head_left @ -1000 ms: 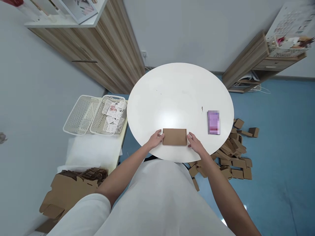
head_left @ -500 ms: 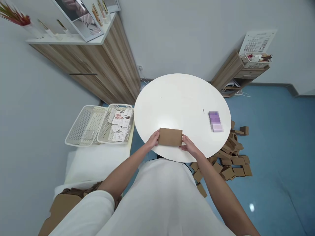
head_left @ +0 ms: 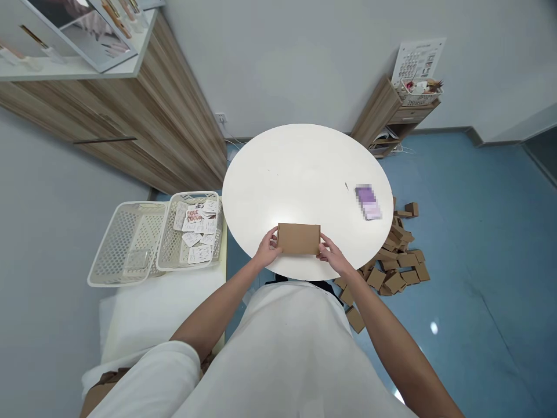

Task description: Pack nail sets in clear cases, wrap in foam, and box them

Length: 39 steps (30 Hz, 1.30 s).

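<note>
Box (head_left: 298, 239) closed, at the bench's (head_left: 304, 180) near edge; whether lifted, unclear. Folding judged complete, contents hidden; box not yet let go. Left hand (head_left: 267, 248) gripped its left end, right hand (head_left: 331, 254) its right; arms (head_left: 383, 325) reached forward, converging. Purple item (head_left: 368, 202) lay farther right; carton pile (head_left: 402, 260) occupied the floor (head_left: 465, 244) beyond.

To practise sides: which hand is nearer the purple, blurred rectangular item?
Right. In view, the right hand is below-left of the purple item; the left hand is farther left, across the brown rectangular cardboard box.
</note>
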Available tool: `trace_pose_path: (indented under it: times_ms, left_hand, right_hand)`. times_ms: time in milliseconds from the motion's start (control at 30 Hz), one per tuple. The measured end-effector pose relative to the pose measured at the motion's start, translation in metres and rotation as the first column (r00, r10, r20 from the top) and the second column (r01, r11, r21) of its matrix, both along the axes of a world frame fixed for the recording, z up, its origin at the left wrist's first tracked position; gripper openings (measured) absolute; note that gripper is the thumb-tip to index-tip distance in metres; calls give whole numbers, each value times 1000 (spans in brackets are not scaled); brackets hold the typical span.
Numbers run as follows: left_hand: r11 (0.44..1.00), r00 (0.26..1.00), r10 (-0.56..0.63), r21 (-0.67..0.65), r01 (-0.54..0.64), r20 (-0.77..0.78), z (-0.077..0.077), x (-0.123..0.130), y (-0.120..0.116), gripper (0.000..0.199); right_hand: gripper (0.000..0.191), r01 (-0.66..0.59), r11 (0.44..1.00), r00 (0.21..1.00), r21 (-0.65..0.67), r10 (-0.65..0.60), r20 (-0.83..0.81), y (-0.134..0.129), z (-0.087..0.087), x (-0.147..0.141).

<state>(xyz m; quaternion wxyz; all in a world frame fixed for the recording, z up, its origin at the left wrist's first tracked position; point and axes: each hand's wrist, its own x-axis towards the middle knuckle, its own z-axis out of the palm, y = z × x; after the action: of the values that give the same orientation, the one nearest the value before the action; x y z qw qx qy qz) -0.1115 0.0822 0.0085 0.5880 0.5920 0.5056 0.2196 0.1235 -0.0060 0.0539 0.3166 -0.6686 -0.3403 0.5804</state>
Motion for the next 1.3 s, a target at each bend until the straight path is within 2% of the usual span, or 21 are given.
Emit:
trace_pose_path:
  times_ms: [167,300,400,467,600,700,800,900,967,1067,1100,1200,1300]
  left_hand:
    - [998,1000,-18,-60,18,2,2,17,6,69]
    - [1000,999,-24,8,25,-29,2,40,1,69]
    - [996,996,-27,83,34,-85,3,67,-8,69]
    - [992,993,-29,116,42,-113,5,91,-16,67]
    - [987,984,-65,132,88,-165,12,148,-30,67]
    - [978,963,-147,115,176,-225,18,200,-37,66]
    - [944,915,-273,103,315,-295,23,258,-42,67]
    - [885,858,-416,83,458,-301,27,325,-46,68]
    - [846,829,-502,59,530,-249,31,373,-50,70]
    - [754,755,-655,41,655,-15,36,437,-60,69]
    - [743,741,-669,35,668,61,37,454,-63,70]
    - [734,729,-672,-13,679,134,36,486,-74,79]
    - [704,706,-696,-65,707,130,33,485,-81,83]
  right_hand:
    - [64,-3,1000,1000,14,3,7,-1,0,17]
    - [66,-53,998,997,31,52,51,-3,-2,41]
    - [67,-95,993,988,75,85,129,-9,-7,67]
    - [68,-92,990,984,106,74,162,-16,-10,88]
    - [67,-6,990,983,143,-20,185,-39,-16,135]
    - [64,108,985,963,134,-137,233,-63,-18,173]
    - [57,230,966,918,116,-255,305,-89,-18,212]
    - [55,365,928,852,73,-365,374,-116,-17,254]
    - [60,472,881,789,44,-444,424,-133,-16,282]
    - [71,619,781,665,82,-576,475,-155,-13,317]
    - [74,658,744,618,120,-623,479,-161,-12,326]
    - [77,722,648,504,243,-733,457,-171,-9,337]
    - [74,729,625,499,279,-765,408,-171,-6,330]
